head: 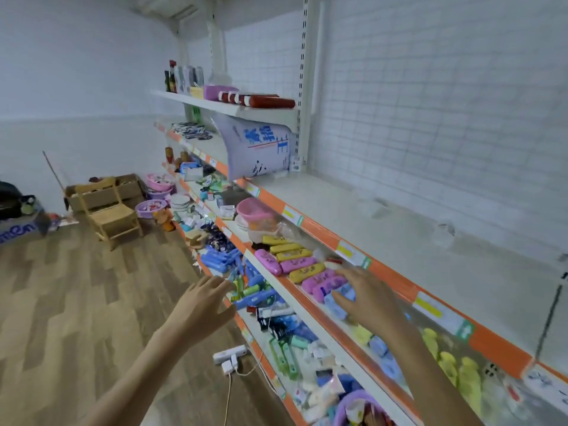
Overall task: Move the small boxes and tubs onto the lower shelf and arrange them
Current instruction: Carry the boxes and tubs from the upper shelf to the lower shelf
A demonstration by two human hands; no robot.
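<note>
My right hand (pixel 365 298) lay flat, fingers spread, on a blue box (pixel 336 304); to lift it cleanly I needed fingers curled under its edge, while my left hand (pixel 204 305), open and empty, hovered at nine o'clock.

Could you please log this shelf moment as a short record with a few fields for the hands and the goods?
left hand: open, fingers spread, hovering in front of the shelves, holding nothing
right hand: open, reaching over the middle shelf, fingers at a light blue pack
pink and yellow cases: in a row on the middle shelf, just beyond the right hand
pink tub: farther along the same shelf
lower shelf: crowded with small blue and green packs
top wide shelf: mostly bare
</note>
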